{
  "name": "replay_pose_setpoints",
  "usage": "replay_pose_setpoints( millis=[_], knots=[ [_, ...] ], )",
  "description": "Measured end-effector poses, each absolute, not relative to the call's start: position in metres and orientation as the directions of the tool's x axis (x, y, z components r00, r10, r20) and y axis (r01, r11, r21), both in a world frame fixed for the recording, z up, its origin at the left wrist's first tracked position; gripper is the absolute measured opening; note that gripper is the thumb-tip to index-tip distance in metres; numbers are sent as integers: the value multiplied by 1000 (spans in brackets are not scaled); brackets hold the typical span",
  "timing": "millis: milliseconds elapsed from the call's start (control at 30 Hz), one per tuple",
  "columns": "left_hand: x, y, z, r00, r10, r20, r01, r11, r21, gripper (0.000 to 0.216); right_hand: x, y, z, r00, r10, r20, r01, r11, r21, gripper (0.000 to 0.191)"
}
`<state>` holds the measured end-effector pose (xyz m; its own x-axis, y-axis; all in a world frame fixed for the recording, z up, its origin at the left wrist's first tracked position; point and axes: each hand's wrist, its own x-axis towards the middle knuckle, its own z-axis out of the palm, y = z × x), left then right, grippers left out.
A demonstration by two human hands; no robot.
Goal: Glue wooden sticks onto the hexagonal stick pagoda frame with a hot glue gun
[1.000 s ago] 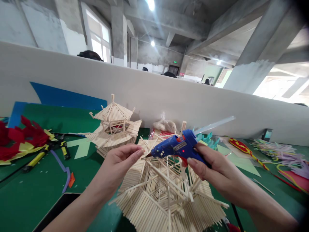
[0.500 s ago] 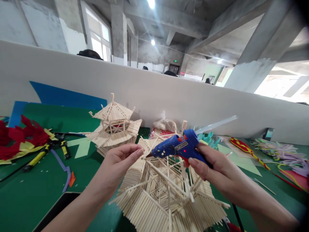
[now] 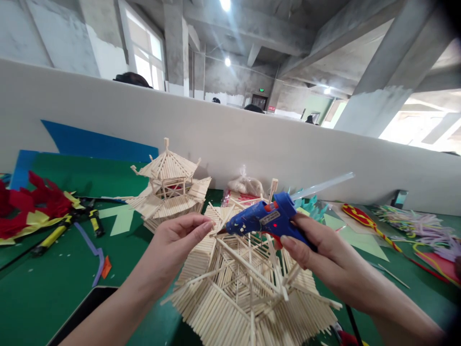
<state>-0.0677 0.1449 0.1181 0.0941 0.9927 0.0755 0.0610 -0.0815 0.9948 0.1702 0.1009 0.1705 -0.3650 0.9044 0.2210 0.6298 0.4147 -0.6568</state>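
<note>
Wrapped round the handle of a blue hot glue gun (image 3: 254, 218) is my right hand (image 3: 317, 245). A clear glue stick (image 3: 322, 186) pokes out of the gun's back end, and a small red light glows on its side. The nozzle points left, close to my left fingertips, over a wooden-stick pavilion roof (image 3: 216, 307) with an open lattice middle. My left hand (image 3: 183, 238) pinches with thumb and forefinger at the roof's upper left edge; whatever sits between the fingertips is too small to make out. Behind stands a finished-looking stick pavilion (image 3: 171, 185) with a peaked roof.
On the green table (image 3: 65, 274) lie red and yellow felt pieces (image 3: 39, 206), a yellow-and-black tool (image 3: 54, 235) and a purple strip (image 3: 88, 240) at left. Pipe cleaners (image 3: 421, 226) pile up at right. A white partition (image 3: 288, 149) runs along the back, a plastic bag (image 3: 245, 185) before it.
The view has shifted very slightly. Both hands and the glue gun hold the same position over the roof.
</note>
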Motion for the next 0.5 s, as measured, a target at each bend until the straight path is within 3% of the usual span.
replay_pose_setpoints(
  millis=[500],
  knots=[
    [-67,145,119,64,995,83,50,-86,995,11,170,100,170,-345,913,217,638,398,-660,18]
  ],
)
